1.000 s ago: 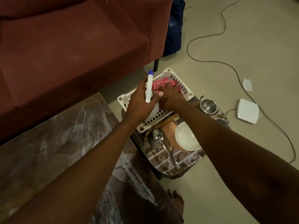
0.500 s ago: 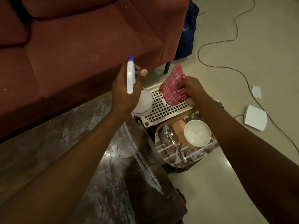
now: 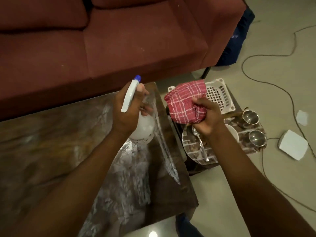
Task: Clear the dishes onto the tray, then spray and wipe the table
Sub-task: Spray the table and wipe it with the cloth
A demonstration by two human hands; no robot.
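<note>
A red sofa [image 3: 119, 40] runs behind the dark marbled table [image 3: 51, 151], whose right end shows white streaks. Just right of the table, lower down, sits the tray [image 3: 189, 146] with a white basket [image 3: 220, 94] behind it. Over the table's right end the left hand [image 3: 126, 110] grips the spray bottle [image 3: 143, 129], while the right hand [image 3: 207, 115] clutches a bunched red checked cloth [image 3: 186, 101] above the basket's left edge; on the tray lie a bowl [image 3: 232, 132], partly hidden by the wrist, two steel cups [image 3: 250, 117] and a spoon [image 3: 201, 144].
</note>
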